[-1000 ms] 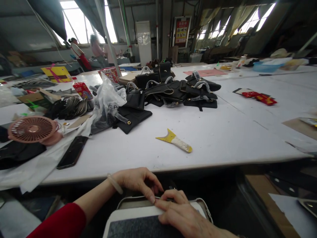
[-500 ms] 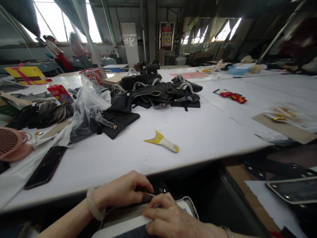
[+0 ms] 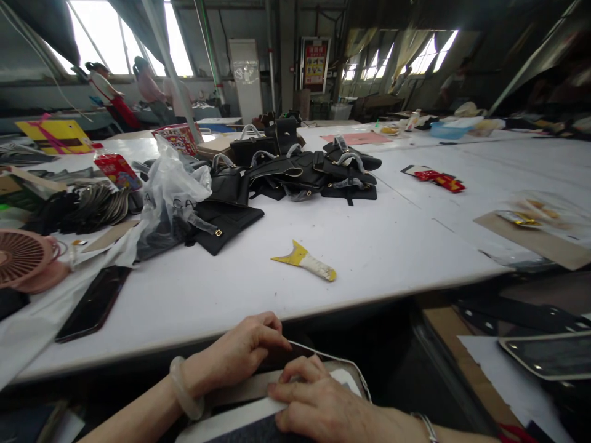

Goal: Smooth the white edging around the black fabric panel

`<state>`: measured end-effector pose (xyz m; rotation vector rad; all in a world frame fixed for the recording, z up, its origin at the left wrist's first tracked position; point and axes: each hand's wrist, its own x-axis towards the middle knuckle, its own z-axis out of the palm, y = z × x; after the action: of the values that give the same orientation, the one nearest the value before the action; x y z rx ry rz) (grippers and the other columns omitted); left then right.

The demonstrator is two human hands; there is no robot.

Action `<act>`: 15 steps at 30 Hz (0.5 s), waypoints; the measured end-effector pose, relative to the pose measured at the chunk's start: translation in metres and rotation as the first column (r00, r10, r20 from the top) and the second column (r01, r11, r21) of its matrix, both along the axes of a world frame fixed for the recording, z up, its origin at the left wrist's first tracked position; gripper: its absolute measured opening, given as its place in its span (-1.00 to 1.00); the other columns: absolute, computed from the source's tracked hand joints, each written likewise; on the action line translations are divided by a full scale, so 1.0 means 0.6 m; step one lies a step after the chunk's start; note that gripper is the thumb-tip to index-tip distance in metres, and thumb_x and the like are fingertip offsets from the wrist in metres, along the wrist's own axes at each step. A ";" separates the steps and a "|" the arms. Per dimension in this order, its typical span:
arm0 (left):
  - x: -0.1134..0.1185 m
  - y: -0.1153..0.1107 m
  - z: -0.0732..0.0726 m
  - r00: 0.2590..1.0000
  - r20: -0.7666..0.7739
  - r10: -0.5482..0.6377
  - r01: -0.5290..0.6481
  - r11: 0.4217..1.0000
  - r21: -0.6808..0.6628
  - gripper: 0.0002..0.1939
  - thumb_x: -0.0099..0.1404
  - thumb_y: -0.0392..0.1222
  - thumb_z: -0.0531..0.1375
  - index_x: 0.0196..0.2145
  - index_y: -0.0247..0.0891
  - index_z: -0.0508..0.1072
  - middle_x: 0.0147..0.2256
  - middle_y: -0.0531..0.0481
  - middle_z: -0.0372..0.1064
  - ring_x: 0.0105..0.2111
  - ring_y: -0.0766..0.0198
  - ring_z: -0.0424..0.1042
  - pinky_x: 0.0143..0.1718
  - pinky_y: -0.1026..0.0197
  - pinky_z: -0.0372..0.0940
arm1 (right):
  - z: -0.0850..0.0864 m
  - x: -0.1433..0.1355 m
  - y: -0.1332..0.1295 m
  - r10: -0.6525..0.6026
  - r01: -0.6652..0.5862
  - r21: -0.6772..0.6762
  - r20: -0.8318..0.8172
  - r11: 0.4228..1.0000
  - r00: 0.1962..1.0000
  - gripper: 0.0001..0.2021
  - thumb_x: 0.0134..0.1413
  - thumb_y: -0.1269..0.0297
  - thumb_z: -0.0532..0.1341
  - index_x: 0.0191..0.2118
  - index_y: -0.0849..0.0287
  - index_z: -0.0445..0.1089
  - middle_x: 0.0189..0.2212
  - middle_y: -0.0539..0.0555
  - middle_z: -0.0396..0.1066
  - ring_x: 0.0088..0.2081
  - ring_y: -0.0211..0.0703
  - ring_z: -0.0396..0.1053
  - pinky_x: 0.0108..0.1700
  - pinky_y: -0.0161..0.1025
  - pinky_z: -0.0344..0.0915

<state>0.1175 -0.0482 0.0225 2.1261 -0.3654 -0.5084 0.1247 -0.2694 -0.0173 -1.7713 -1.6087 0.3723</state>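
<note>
Just below the table's front edge, an unfinished bag piece (image 3: 242,413) lies close to me, with a pale rim, a whitish strip and a dark grey panel. My left hand (image 3: 242,351), a pale bangle on its wrist, pinches the far rim between thumb and fingers. Bent fingers of my right hand (image 3: 318,397) grip and press the whitish strip; its palm hides part of the piece. On the table beyond lies a yellow fishtail-shaped scraper (image 3: 305,261) with a white-wrapped handle, apart from both hands.
Black handbags (image 3: 295,172) are heaped mid-table, beside a clear plastic bag (image 3: 170,191). At left are a phone (image 3: 95,304) and a pink fan (image 3: 28,261). Red packets (image 3: 439,179) and brown card (image 3: 530,237) lie at right. People (image 3: 108,92) stand far back.
My left hand has risen slightly off the inside of the piece, and its far rim now shows as a longer pale line. The right hand stays nearly in place. The view shifts slightly.
</note>
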 end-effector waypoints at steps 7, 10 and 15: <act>0.005 0.005 0.016 0.992 -0.093 -0.083 0.080 0.996 -0.032 -0.53 0.15 -0.49 0.04 -0.21 -0.07 0.61 -0.24 0.06 0.36 -0.20 0.31 0.35 -0.10 0.29 0.22 | 0.070 0.029 -0.002 0.031 -0.059 -0.148 -0.185 0.987 0.982 -0.65 0.12 0.13 0.25 -0.02 0.18 0.35 0.12 0.22 0.34 0.15 0.13 0.16 0.19 0.18 0.12; 0.015 0.018 0.019 0.972 -0.120 -0.201 0.193 0.979 -0.070 -0.61 0.19 -0.43 0.07 -0.17 -0.12 0.59 -0.19 0.04 0.38 -0.15 0.28 0.36 -0.03 0.28 0.22 | 0.092 0.037 -0.003 0.010 -0.057 -0.206 -0.222 0.977 0.975 -0.54 0.10 0.03 0.28 0.03 0.21 0.34 0.17 0.25 0.29 0.21 0.17 0.10 0.22 0.18 0.09; 0.030 0.031 0.016 0.937 -0.136 -0.320 0.313 0.947 -0.072 -0.63 0.25 -0.36 0.11 -0.05 -0.19 0.55 -0.11 -0.03 0.42 -0.07 0.22 0.38 0.04 0.25 0.23 | 0.103 0.040 0.000 0.008 -0.047 -0.281 -0.140 0.959 0.990 -0.53 0.13 0.08 0.29 0.08 0.22 0.33 0.21 0.25 0.25 0.24 0.18 0.08 0.26 0.14 0.05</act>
<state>0.1358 -0.0296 0.0320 1.9765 -0.6359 -0.8278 0.1488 -0.2696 0.0448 -1.8877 -1.5428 0.7547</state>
